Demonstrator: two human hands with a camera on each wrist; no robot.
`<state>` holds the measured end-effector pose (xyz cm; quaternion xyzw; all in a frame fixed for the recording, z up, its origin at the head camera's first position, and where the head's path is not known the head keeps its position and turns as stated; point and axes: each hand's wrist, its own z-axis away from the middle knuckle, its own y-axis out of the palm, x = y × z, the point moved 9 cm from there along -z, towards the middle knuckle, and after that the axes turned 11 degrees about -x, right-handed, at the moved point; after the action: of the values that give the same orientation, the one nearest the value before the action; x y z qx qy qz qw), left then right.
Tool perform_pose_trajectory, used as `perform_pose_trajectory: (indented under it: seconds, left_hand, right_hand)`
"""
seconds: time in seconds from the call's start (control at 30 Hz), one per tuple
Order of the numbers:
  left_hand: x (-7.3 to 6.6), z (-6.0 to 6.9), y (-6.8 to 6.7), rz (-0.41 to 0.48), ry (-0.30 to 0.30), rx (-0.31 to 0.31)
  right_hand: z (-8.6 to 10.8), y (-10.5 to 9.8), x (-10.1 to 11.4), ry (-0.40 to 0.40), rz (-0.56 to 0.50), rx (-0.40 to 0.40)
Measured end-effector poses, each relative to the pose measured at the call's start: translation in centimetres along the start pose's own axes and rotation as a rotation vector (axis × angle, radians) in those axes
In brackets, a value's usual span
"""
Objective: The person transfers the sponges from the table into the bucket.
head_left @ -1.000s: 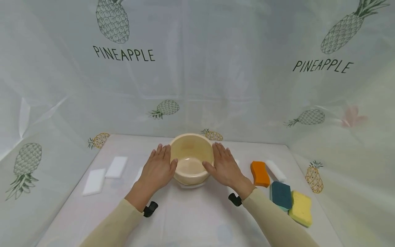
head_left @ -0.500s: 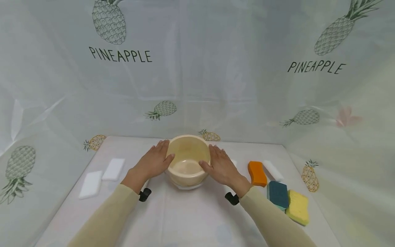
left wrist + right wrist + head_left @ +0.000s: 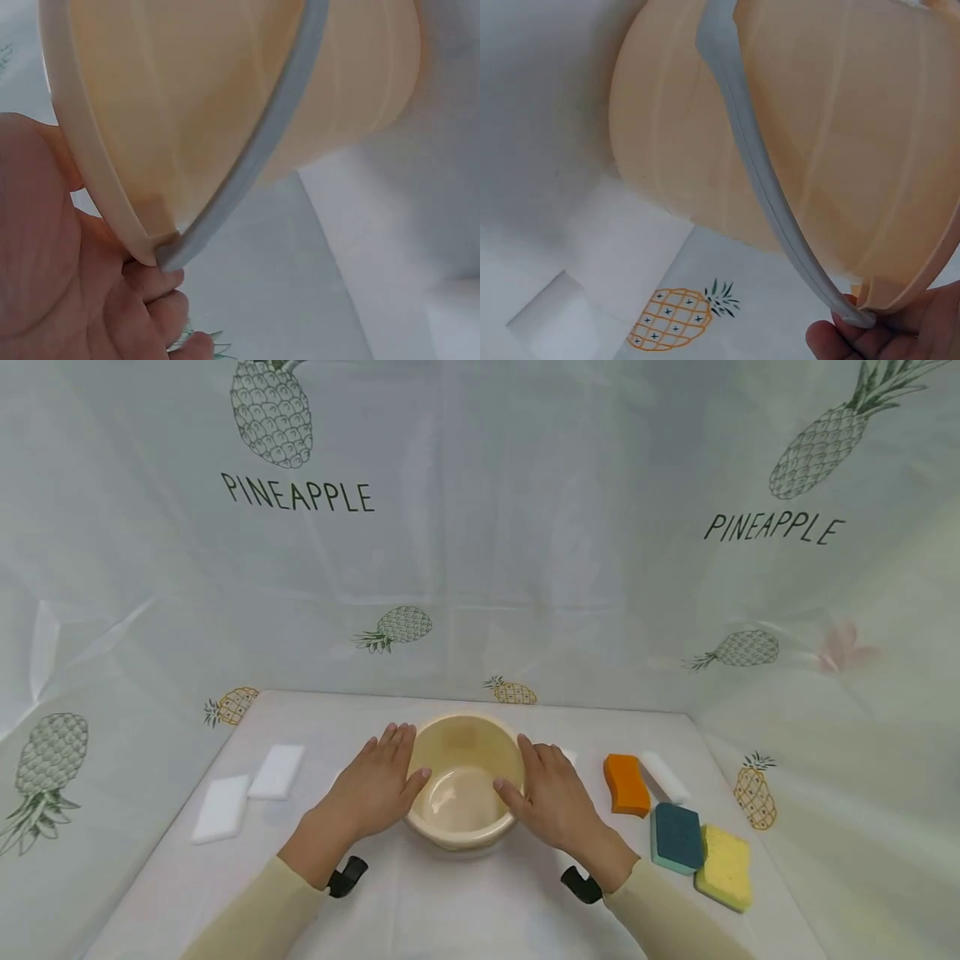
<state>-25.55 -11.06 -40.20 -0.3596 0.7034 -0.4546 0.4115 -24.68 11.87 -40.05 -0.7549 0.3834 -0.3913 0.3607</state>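
Observation:
A cream plastic bucket [image 3: 463, 793] with a grey carrying handle [image 3: 754, 161] is at the middle of the table, its opening facing up toward me. My left hand [image 3: 369, 787] grips the rim on the left, thumb over the edge; in the left wrist view its fingers [image 3: 154, 304] curl below the rim beside the handle's end. On the opposite side my right hand [image 3: 557, 797] grips the rim, thumb over it, fingers [image 3: 832, 341] by the other handle joint. Whether the bucket's base touches the table cannot be told.
Two white sponges [image 3: 221, 808] lie at the left. On the right are an orange sponge [image 3: 627, 785], a white block [image 3: 664, 778], a dark teal sponge [image 3: 677, 835] and a yellow sponge [image 3: 726, 868]. White pieces partly show behind the right hand. A pineapple-print sheet [image 3: 517, 552] surrounds the table.
The bucket has come nearer to me and looks larger, with more of its inside showing. Both hands have moved along with it. The sponges have stayed put.

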Motion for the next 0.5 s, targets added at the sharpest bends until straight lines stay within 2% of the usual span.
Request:
perform_pose_trajectory:
  seconds: [0.13,0.37,0.5]
  left_hand:
    - [-0.3,0.5,-0.3,0.010,-0.024,0.010]
    - [-0.7,0.2,0.1,0.059,-0.042,0.034]
    - [-1.1,0.5,0.0,0.049,-0.043,0.034]
  right_hand:
    - [0.1,-0.3,0.5,-0.005,0.001,-0.018]
    - [-0.5,0.8,-0.8,0.093,0.000,0.054]
    - [-0.1,0.8,-0.8,0.111,0.011,0.072]
